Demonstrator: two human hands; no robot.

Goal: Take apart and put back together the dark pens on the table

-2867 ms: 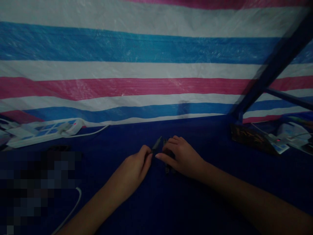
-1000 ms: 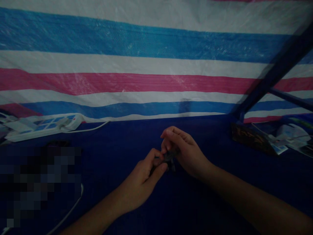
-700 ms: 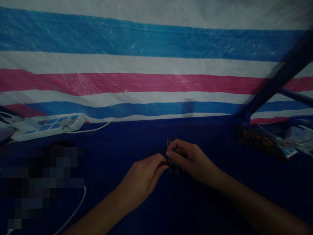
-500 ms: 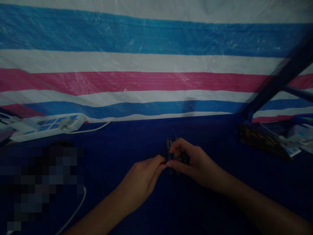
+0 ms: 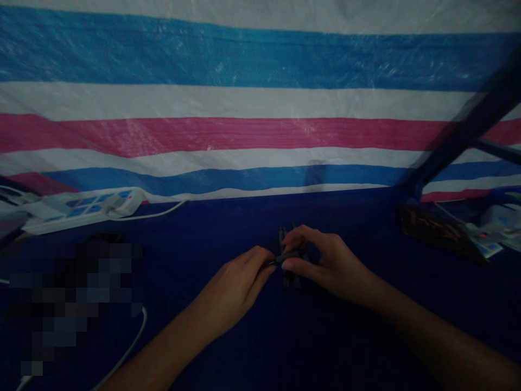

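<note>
My right hand pinches a dark pen between thumb and forefinger, holding it roughly level with one end towards the left. My left hand is closed at that end, its thumb and fingers pinching a thin dark part of the pen. Just beneath, several dark pens lie side by side on the blue table, pointing away from me. My right fingers cover part of them. In the dim light I cannot make out the fine details of the pen.
A white power strip with plugs and a white cable lies at the back left. A blurred-out object is at the left. To the right are a dark flat packet and another plugged strip. A striped sheet hangs behind.
The pen between my hands now shows, with its left end and a thin part visible. My left hand has risen slightly, and a small gap has opened between my fingertips.
</note>
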